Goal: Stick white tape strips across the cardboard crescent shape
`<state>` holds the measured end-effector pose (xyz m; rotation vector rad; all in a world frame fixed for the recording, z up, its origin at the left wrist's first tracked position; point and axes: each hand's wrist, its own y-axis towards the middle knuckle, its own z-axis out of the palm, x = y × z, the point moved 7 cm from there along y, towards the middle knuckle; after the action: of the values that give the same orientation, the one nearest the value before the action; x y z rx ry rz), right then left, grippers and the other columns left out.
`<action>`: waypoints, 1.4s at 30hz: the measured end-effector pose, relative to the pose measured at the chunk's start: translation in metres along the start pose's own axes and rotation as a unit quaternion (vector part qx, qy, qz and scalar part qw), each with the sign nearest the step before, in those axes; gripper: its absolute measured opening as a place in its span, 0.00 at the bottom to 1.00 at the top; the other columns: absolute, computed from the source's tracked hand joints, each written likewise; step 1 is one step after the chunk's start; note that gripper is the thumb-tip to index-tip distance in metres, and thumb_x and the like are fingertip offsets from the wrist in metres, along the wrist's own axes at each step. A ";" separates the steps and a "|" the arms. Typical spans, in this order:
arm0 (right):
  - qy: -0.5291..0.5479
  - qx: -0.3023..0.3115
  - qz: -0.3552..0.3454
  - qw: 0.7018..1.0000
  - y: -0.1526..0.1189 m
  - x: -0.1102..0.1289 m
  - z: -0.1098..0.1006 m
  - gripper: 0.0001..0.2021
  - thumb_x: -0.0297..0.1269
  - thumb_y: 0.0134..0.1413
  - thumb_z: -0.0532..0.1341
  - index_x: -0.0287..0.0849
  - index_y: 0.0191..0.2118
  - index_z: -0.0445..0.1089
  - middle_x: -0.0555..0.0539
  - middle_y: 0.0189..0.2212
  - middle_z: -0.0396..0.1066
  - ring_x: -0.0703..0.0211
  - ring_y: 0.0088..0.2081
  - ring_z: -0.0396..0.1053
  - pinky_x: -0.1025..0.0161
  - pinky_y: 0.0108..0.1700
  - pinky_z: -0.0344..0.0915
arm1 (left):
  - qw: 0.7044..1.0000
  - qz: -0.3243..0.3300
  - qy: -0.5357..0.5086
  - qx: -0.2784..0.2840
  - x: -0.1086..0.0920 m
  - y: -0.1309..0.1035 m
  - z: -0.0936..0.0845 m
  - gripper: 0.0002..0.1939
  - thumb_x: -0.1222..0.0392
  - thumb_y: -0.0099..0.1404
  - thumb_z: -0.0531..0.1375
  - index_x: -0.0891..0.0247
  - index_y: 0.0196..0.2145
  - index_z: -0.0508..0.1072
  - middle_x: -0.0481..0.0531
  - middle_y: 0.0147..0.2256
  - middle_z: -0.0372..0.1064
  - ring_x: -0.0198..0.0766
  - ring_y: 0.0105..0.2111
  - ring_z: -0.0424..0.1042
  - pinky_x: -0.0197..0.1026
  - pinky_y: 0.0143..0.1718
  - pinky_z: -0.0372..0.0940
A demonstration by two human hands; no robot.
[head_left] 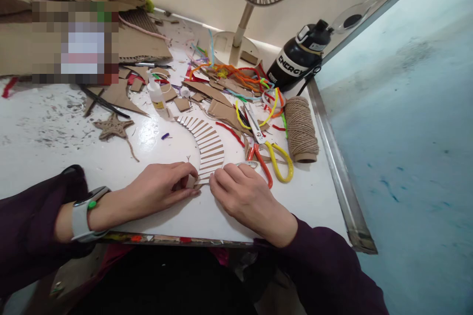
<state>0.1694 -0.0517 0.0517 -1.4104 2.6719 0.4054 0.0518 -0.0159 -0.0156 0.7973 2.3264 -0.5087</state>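
Note:
A curved strip of corrugated cardboard (207, 140), ridged and arc-shaped, lies on the white table (155, 209). My left hand (158, 187) pinches the strip's near end with fingertips together. My right hand (247, 199) rests palm down just to the right, its fingertips pressing on the same end. Both wrists wear dark sleeves, and a white watch (83, 214) sits on the left one.
Scissors with red and yellow handles (268, 155) lie right of the strip, beside a twine spool (301, 130). A glue bottle (157, 96), a twine star (114, 127), pipe cleaners (240, 78), cardboard scraps, a fan base (236, 44) and a black bottle (297, 59) crowd the back.

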 end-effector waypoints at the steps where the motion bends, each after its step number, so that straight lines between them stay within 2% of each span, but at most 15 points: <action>1: -0.001 0.000 -0.001 1.000 0.000 0.000 0.000 0.11 0.23 0.60 0.53 0.39 0.30 0.69 0.46 0.26 0.63 0.55 0.32 0.56 0.57 0.31 0.49 | 1.000 0.002 0.002 0.000 0.000 0.000 0.000 0.13 0.48 0.67 0.55 0.59 0.40 0.68 0.44 0.27 0.67 0.32 0.24 0.66 0.33 0.27 0.56; 14: -0.005 -0.012 -0.006 1.000 -0.001 0.002 0.002 0.12 0.22 0.61 0.52 0.39 0.30 0.69 0.46 0.26 0.64 0.55 0.31 0.56 0.57 0.31 0.49 | 1.000 0.010 0.007 -0.014 -0.002 0.000 -0.002 0.10 0.51 0.67 0.56 0.60 0.40 0.68 0.43 0.27 0.68 0.31 0.24 0.66 0.32 0.27 0.57; 19: 0.006 -0.030 -0.015 0.999 -0.002 0.003 -0.002 0.12 0.22 0.61 0.53 0.38 0.30 0.69 0.46 0.27 0.66 0.56 0.31 0.57 0.58 0.31 0.49 | 0.999 0.028 0.020 -0.042 0.000 0.000 -0.001 0.22 0.50 0.67 0.56 0.57 0.56 0.63 0.42 0.26 0.67 0.30 0.23 0.67 0.32 0.26 0.57; 21: 0.004 -0.036 -0.016 0.999 -0.002 0.003 -0.002 0.11 0.23 0.61 0.53 0.38 0.30 0.70 0.46 0.28 0.66 0.56 0.31 0.57 0.58 0.31 0.49 | 0.997 0.046 0.049 -0.043 -0.003 0.000 0.000 0.23 0.50 0.68 0.55 0.55 0.59 0.63 0.43 0.27 0.68 0.31 0.24 0.67 0.32 0.27 0.57; 27: -0.003 -0.041 -0.016 0.999 -0.002 0.007 -0.006 0.12 0.23 0.62 0.52 0.37 0.30 0.69 0.47 0.26 0.65 0.57 0.30 0.57 0.58 0.31 0.50 | 0.991 0.060 0.118 -0.033 -0.007 0.002 0.001 0.23 0.48 0.69 0.53 0.54 0.58 0.67 0.47 0.28 0.69 0.34 0.25 0.69 0.35 0.26 0.56; 36: -0.044 -0.003 0.032 0.999 -0.003 -0.003 -0.001 0.08 0.23 0.59 0.55 0.37 0.34 0.71 0.46 0.27 0.65 0.55 0.31 0.57 0.57 0.32 0.50 | 0.992 0.055 0.109 -0.033 -0.010 0.003 -0.001 0.24 0.47 0.68 0.54 0.51 0.59 0.66 0.47 0.30 0.70 0.35 0.27 0.70 0.35 0.27 0.55; 42: -0.034 0.021 0.059 0.997 -0.006 -0.009 0.004 0.06 0.25 0.59 0.57 0.39 0.34 0.71 0.45 0.29 0.67 0.54 0.33 0.57 0.57 0.34 0.51 | 0.995 0.034 0.091 -0.009 -0.008 0.004 0.001 0.24 0.46 0.68 0.54 0.51 0.59 0.66 0.48 0.32 0.72 0.35 0.28 0.72 0.35 0.28 0.57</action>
<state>0.1794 -0.0460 0.0482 -1.2106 2.7006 0.3978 0.0596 -0.0164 -0.0114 0.9451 2.4564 -0.4007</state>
